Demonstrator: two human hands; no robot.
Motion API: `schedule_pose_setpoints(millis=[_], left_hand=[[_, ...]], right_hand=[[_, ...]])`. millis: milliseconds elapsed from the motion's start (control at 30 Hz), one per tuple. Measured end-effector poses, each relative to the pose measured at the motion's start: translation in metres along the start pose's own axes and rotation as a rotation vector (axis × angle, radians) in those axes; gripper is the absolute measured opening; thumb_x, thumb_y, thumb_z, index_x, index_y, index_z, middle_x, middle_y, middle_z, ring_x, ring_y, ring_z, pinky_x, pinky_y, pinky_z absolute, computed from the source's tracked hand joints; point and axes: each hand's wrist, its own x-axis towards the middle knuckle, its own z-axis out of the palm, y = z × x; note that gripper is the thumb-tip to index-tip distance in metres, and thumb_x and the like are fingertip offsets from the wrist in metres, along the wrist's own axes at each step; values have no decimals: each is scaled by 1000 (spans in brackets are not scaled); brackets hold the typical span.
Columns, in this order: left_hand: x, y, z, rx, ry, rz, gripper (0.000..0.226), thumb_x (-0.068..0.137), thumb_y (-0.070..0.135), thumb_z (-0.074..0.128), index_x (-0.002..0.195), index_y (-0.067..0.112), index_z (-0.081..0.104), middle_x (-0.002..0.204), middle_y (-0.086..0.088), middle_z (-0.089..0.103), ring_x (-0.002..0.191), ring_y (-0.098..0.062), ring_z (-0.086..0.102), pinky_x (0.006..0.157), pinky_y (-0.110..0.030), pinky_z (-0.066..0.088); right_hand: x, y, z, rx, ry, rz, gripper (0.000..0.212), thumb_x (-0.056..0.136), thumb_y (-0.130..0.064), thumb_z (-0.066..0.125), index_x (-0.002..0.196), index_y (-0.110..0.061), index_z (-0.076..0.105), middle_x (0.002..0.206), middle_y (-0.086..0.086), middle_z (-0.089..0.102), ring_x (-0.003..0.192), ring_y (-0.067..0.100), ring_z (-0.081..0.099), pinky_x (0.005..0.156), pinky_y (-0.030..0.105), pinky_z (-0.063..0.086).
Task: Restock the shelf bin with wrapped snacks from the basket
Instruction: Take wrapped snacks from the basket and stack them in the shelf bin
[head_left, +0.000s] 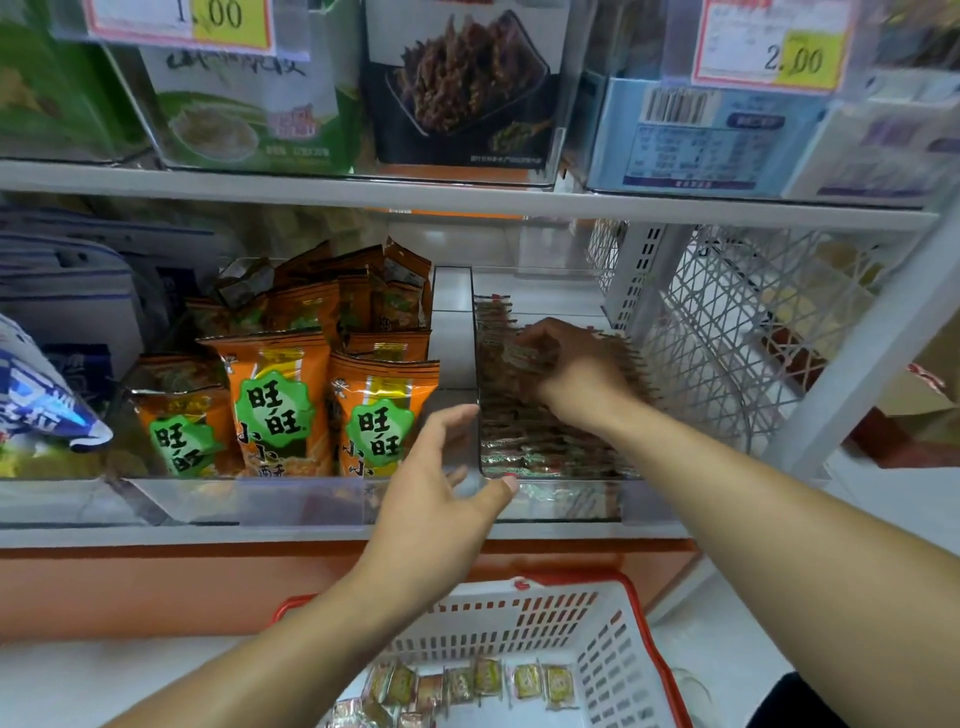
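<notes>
A clear plastic shelf bin (566, 506) on the middle shelf holds rows of small brown wrapped snacks (524, 436). My right hand (576, 364) reaches into the bin, its fingers curled over a bunch of those snacks at the left middle. My left hand (441, 483) is at the bin's front left corner, fingers spread, thumb on the front wall and fingertips at the left wall. Below, a white basket with a red rim (618, 670) holds several small wrapped snacks (467, 680) on its floor.
Orange snack bags (280, 400) fill the neighbouring bin on the left. A white wire lattice divider (727, 332) stands right of the bin. The shelf above carries boxed goods and price tags (769, 47). A blue-white bag (41, 405) juts out at far left.
</notes>
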Motion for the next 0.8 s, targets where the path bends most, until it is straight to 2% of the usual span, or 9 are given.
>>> schedule_pose_setpoints(millis=[100, 167, 233, 400, 467, 567, 667, 733, 800], left_hand=[[2, -3, 3, -20, -17, 5, 62, 90, 16, 77, 137, 43, 46, 129, 33, 59, 125, 10, 53, 113, -22, 43], [3, -5, 3, -23, -28, -2, 64, 91, 17, 77, 135, 49, 44, 127, 39, 58, 124, 14, 52, 112, -20, 43], [3, -7, 2, -15, -46, -15, 67, 91, 21, 77, 138, 52, 41, 129, 41, 55, 127, 14, 50, 115, -23, 39], [2, -5, 1, -9, -71, -17, 73, 90, 24, 78, 141, 53, 36, 132, 41, 51, 129, 15, 47, 116, -23, 37], [1, -5, 2, -8, -69, -9, 74, 89, 23, 79, 142, 52, 36, 132, 40, 53, 127, 17, 48, 114, -20, 38], [-1, -4, 1, 14, -79, -7, 76, 88, 23, 79, 146, 48, 36, 133, 39, 51, 127, 17, 47, 112, -19, 38], [-8, 0, -3, 37, -68, -27, 72, 87, 22, 80, 144, 39, 39, 133, 33, 51, 127, 10, 49, 112, -22, 39], [-14, -1, -3, 72, 10, -59, 60, 86, 19, 81, 135, 28, 48, 128, 18, 57, 115, 3, 57, 98, -14, 45], [-23, -3, -6, 97, 74, -66, 36, 85, 11, 78, 111, 24, 55, 102, 9, 63, 82, 0, 60, 75, -12, 48]], right_hand=[[16, 9, 16, -95, 21, 45, 52, 81, -8, 77, 129, -23, 64, 130, 4, 66, 121, 23, 61, 95, 20, 42], [19, 13, 23, -49, 39, 130, 58, 84, -2, 70, 137, -22, 58, 135, 4, 63, 126, 23, 59, 98, 21, 44], [20, 12, 32, 21, 68, 181, 58, 86, -2, 68, 139, -20, 55, 135, 4, 63, 125, 23, 60, 98, 24, 48], [18, 10, 45, -28, 58, 144, 57, 87, -5, 63, 140, -24, 53, 137, 2, 62, 123, 23, 59, 83, 13, 36], [18, 13, 44, -46, 97, 132, 48, 89, -8, 64, 135, -23, 58, 132, 1, 65, 120, 21, 61, 80, 11, 34], [17, 14, 39, -104, 79, 98, 37, 93, -12, 61, 129, -21, 62, 128, 0, 67, 119, 21, 62, 85, 15, 39], [9, 6, 26, -59, 73, 70, 47, 90, -2, 58, 134, -18, 58, 132, 5, 65, 122, 25, 60, 96, 19, 43], [-2, -6, 17, -10, 171, 10, 50, 84, 7, 56, 128, -16, 61, 129, 5, 65, 118, 22, 61, 96, 18, 46], [-21, -24, 10, 106, 312, -178, 38, 77, 8, 53, 104, -16, 67, 107, -1, 68, 100, 14, 64, 83, 14, 48]])
